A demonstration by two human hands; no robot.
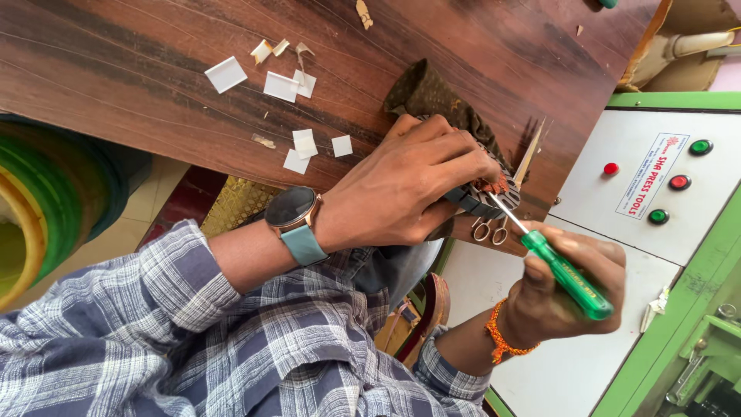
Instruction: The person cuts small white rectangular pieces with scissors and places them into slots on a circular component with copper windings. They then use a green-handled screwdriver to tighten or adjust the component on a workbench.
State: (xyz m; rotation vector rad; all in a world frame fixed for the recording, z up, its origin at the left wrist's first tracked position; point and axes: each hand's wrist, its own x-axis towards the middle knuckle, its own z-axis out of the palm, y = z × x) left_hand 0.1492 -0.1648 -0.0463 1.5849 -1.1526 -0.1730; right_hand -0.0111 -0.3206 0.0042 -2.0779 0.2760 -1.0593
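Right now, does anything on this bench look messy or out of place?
Yes: white paper squares and torn scraps lie scattered loose across the wooden table, none stacked. A small pair of scissors sits at the table's edge.

Open wooden tabletop (139,116) beyond scattered white paper pieces (281,86); brown cloth (432,96) and small scissors (491,228) crowding the table edge.

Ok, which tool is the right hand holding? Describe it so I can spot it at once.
Start at the white control panel with red and green buttons. Just below its left edge, the right hand grips a screwdriver. Its clear green handle and thin steel shaft, pointing up-left at the toothed metal part, set it apart from the small scissors beside it.
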